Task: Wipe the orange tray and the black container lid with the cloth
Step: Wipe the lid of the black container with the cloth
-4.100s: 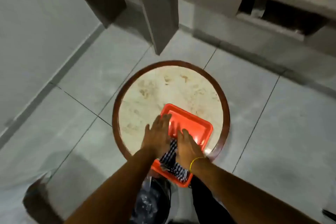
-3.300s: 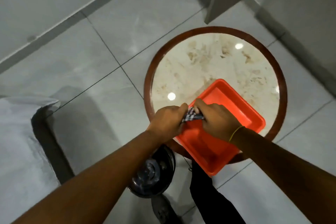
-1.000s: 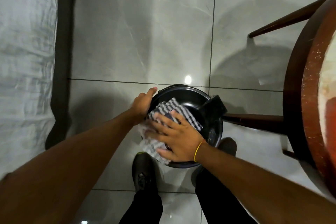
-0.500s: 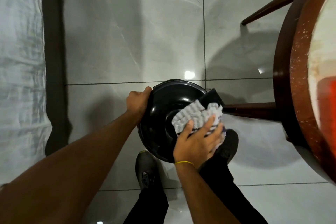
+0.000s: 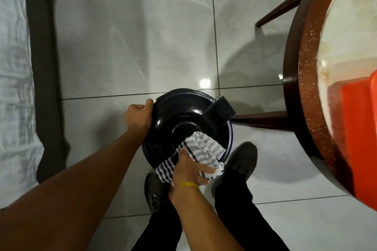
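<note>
1. Black container lid [image 5: 179,120]: round, glossy, seen from above, low centre of the head view, over the tiled floor [image 5: 132,36]. A raised disc sits at its middle; a squarish black tab [image 5: 221,109] juts from its rim at 1 o'clock.
2. Cloth [image 5: 202,153]: white with dark stripes, bunched, lying on the lid's 5 o'clock sector and spilling over the rim toward the person.
3. Right hand [image 5: 188,170]: pressed on the near part of the cloth, fingers [image 5: 206,168] spread apart and flat on the fabric, pointing toward 3 o'clock. A yellow band [image 5: 187,184] circles the wrist.
4. Left hand [image 5: 139,117]: at the lid's 9 o'clock edge, fingers curled together and clamped on the rim, thumb on top.
5. Two dark shoes [image 5: 238,161] and black trouser legs [image 5: 240,216] show at 6 o'clock, directly beneath the lid.
6. Orange tray [image 5: 359,128]: at 3 o'clock, only partly in frame, resting on the round desk [image 5: 306,79], well apart from the lid. It overhangs the desk's near rim.
7. Desk: pale marbled top, dark reddish-brown rim, dark legs angling down to the floor.
8. Far left, 9 o'clock: a wrinkled pale grey sheet [image 5: 14,87] with a dark shadowed strip beside it.
</note>
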Demonstrator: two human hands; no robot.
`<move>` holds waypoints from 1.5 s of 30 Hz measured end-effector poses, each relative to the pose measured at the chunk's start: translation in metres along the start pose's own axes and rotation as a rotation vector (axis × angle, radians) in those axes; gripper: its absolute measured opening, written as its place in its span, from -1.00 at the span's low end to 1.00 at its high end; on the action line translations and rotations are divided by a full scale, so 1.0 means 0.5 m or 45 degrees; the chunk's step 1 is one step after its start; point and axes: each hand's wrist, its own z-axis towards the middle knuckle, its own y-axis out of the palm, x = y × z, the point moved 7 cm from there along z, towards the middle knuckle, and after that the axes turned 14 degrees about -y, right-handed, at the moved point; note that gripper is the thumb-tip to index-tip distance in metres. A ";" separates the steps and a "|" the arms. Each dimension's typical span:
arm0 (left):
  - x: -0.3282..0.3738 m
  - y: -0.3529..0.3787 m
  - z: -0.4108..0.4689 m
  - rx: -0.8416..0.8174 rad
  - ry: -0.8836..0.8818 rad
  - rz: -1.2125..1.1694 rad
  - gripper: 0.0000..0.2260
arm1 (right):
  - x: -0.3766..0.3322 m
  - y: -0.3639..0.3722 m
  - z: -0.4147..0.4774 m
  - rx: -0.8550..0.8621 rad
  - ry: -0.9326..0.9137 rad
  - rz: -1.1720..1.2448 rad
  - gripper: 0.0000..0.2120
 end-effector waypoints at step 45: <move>0.017 0.006 0.002 0.002 0.103 0.142 -0.53 | -0.154 -0.089 0.157 -1.256 -3.129 -2.330 -0.28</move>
